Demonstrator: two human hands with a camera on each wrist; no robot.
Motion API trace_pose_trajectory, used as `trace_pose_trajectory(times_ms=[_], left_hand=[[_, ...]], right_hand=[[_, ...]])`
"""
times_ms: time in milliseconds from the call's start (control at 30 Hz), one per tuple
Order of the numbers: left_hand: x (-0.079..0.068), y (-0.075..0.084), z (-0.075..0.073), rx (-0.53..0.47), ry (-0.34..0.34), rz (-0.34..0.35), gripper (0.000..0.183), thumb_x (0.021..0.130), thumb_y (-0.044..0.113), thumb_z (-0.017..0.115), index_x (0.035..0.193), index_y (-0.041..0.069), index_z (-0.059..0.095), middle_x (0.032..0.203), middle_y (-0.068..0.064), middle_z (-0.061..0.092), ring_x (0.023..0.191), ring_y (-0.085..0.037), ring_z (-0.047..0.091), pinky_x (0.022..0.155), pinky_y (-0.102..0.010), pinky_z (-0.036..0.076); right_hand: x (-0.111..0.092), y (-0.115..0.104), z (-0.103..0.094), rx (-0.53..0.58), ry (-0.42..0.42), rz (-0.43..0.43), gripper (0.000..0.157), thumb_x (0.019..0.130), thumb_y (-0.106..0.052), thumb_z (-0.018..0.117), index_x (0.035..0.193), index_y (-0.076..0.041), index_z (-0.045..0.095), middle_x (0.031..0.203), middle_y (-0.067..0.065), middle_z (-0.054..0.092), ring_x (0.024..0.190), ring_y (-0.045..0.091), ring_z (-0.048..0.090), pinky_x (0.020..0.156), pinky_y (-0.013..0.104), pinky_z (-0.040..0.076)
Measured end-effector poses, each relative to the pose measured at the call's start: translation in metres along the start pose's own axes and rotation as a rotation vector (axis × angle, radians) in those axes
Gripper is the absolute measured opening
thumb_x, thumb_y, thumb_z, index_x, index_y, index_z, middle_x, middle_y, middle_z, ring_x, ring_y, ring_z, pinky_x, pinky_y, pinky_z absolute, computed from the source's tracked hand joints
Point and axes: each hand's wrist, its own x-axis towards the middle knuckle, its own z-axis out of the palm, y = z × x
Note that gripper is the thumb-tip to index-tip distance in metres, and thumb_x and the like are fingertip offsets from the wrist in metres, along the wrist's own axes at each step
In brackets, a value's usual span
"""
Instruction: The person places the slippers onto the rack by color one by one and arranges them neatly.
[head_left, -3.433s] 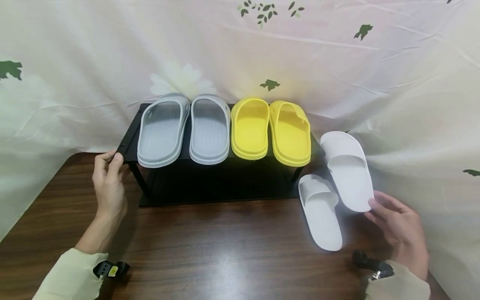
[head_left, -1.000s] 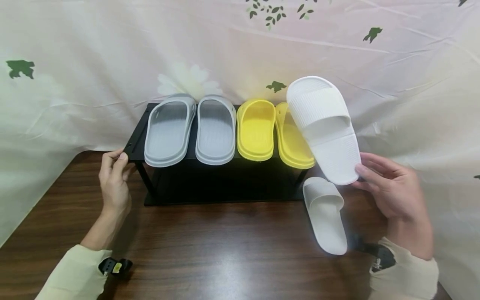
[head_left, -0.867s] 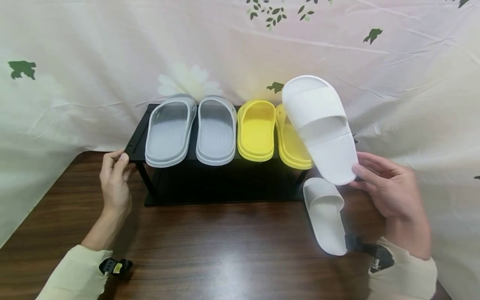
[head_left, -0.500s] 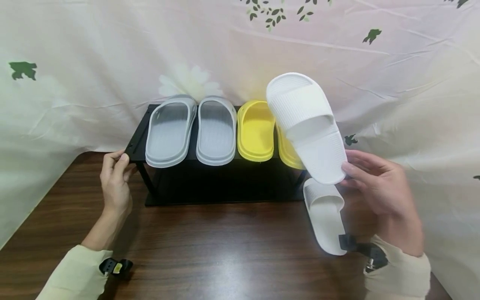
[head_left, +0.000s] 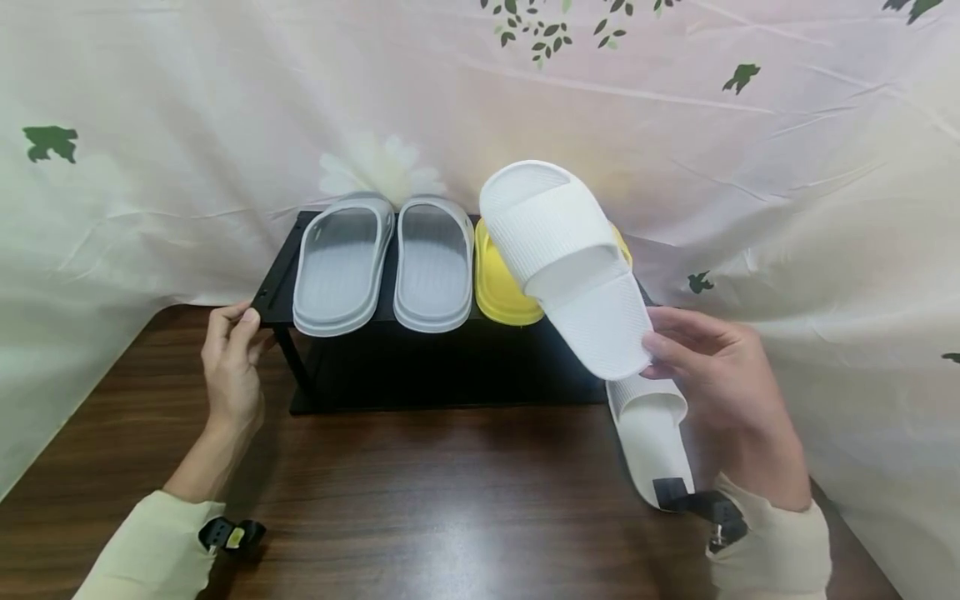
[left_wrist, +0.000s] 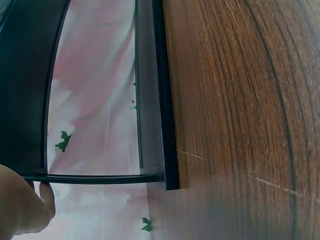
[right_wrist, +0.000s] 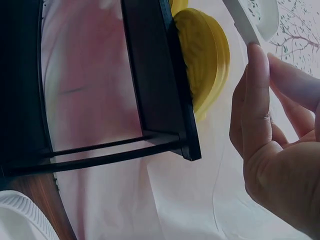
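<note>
In the head view my right hand [head_left: 723, 392] pinches the heel end of a white slide sandal [head_left: 600, 325], thumb on top. The sandal is raised and tilted in front of the yellow clogs [head_left: 506, 292], hiding most of the right one. My left hand [head_left: 231, 367] grips the front left corner of a low black shoe rack [head_left: 283, 283]. Side by side on the rack's top stand two grey clogs [head_left: 341, 271] and the yellow pair. A second white slide [head_left: 654, 442] lies at the rack's right front corner, its toe partly covered by the held one.
The rack stands on a dark wooden table [head_left: 420, 500]. Behind and beside it hangs a pale curtain [head_left: 225, 125] with leaf and flower prints. A black lower shelf [head_left: 450, 375] lies beneath the clogs. Wrist cameras are strapped at both cuffs.
My right hand has lifted the white slide from beside the rack and carried it up and left, across in front of the yellow clogs. My left hand keeps its grip on the rack corner.
</note>
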Motion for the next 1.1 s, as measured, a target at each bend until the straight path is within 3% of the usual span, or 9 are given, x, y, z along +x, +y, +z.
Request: trace_pose_trajectory(times_ms=[433,700,867,1100], left_hand=[[0.0,-0.002,0.001,0.0,0.002,0.005,0.012,0.105,0.016,0.053,0.11,0.009,0.062,0.111,-0.011,0.058,0.093,-0.017,0.063,0.087,-0.03,0.046],[0.001,-0.002,0.001,-0.008,0.003,0.012,0.012,0.105,0.015,0.053,0.11,0.007,0.062,0.11,-0.01,0.059,0.095,-0.016,0.063,0.087,-0.031,0.047],[0.0,-0.001,0.001,-0.001,0.0,0.008,0.012,0.105,0.015,0.053,0.11,0.008,0.061,0.112,-0.011,0.059,0.096,-0.016,0.062,0.087,-0.03,0.047],[0.0,-0.001,0.001,-0.003,-0.003,0.005,0.013,0.105,0.014,0.052,0.111,0.008,0.061,0.111,-0.011,0.059,0.094,-0.016,0.063,0.087,-0.03,0.047]], right_hand=[[0.0,0.003,0.024,-0.102,-0.035,-0.002,0.032,0.088,0.009,0.074,0.118,-0.001,0.074,0.101,0.005,0.076,0.08,0.017,0.073,0.067,0.036,0.061],[0.003,0.009,0.041,-0.132,-0.141,-0.097,0.033,0.087,0.015,0.071,0.117,0.004,0.073,0.101,0.008,0.076,0.078,0.019,0.072,0.064,0.033,0.061],[0.003,0.01,0.05,-0.174,-0.182,-0.084,0.032,0.087,0.011,0.074,0.118,0.005,0.072,0.103,0.009,0.076,0.081,0.021,0.073,0.066,0.034,0.061],[0.005,0.017,0.063,-0.149,-0.258,-0.049,0.029,0.087,0.01,0.074,0.115,0.009,0.071,0.102,0.012,0.075,0.081,0.023,0.072,0.065,0.037,0.061]])
